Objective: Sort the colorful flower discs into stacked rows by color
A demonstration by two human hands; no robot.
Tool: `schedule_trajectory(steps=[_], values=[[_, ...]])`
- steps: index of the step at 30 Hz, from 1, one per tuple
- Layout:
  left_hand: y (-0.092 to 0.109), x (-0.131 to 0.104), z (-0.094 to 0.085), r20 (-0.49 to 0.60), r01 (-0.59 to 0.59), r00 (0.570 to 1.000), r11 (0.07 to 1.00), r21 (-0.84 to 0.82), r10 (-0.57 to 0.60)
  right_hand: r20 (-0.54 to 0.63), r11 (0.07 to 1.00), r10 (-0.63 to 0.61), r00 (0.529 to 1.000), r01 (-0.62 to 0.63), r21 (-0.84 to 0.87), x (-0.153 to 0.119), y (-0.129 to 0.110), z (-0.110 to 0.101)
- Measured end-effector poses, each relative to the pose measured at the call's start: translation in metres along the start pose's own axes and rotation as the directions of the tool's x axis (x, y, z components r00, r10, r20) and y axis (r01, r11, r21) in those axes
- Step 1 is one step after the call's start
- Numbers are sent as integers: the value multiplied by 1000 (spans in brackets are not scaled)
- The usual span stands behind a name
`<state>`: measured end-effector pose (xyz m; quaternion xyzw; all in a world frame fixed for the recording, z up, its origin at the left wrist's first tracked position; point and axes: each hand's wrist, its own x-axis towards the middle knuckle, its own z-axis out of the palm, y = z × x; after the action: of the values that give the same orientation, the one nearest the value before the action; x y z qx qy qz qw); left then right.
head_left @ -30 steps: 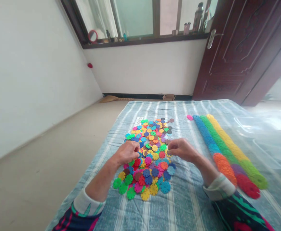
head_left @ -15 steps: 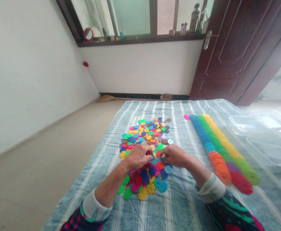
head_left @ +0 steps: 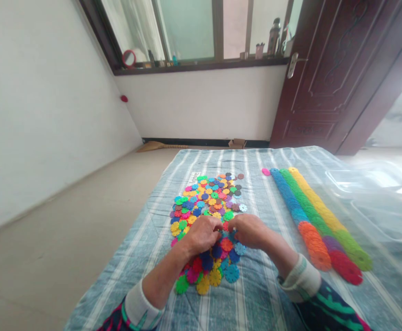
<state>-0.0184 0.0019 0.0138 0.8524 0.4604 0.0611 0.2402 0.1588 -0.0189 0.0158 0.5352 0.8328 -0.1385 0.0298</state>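
Observation:
A heap of notched plastic discs (head_left: 215, 277) in many colours lies spread on the bed. Over its middle, my left hand (head_left: 202, 234) is closed with the fingers curled, and whatever it pinches is hidden. Close by on the right, my right hand (head_left: 249, 231) bends its fingers down among the discs, closed, its fingertips partly covered. A small gap separates the two hands. To the right, overlapping discs form long rows: a blue row (head_left: 285, 193) ending in orange discs (head_left: 314, 248), a green row (head_left: 302, 197) ending in purple and red, and a yellow row (head_left: 316, 202) ending in lime.
A single pink disc (head_left: 266, 172) lies left of the blue row's far end. Clear plastic containers (head_left: 376, 177) stand at the right. A striped sheet (head_left: 269, 294) covers the bed. Beyond are a brown door (head_left: 311, 92) and a window sill with bottles.
My hands have drawn slightly closer together over the heap. The whole view has shifted a little downward. The rows at the right look the same.

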Motion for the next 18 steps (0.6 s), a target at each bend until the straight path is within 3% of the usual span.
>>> schedule_trajectory(steps=[18], values=[[-3, 0, -1, -11, 35, 999, 996, 88, -34, -49, 992, -29, 998, 22, -124, -6, -18, -1]])
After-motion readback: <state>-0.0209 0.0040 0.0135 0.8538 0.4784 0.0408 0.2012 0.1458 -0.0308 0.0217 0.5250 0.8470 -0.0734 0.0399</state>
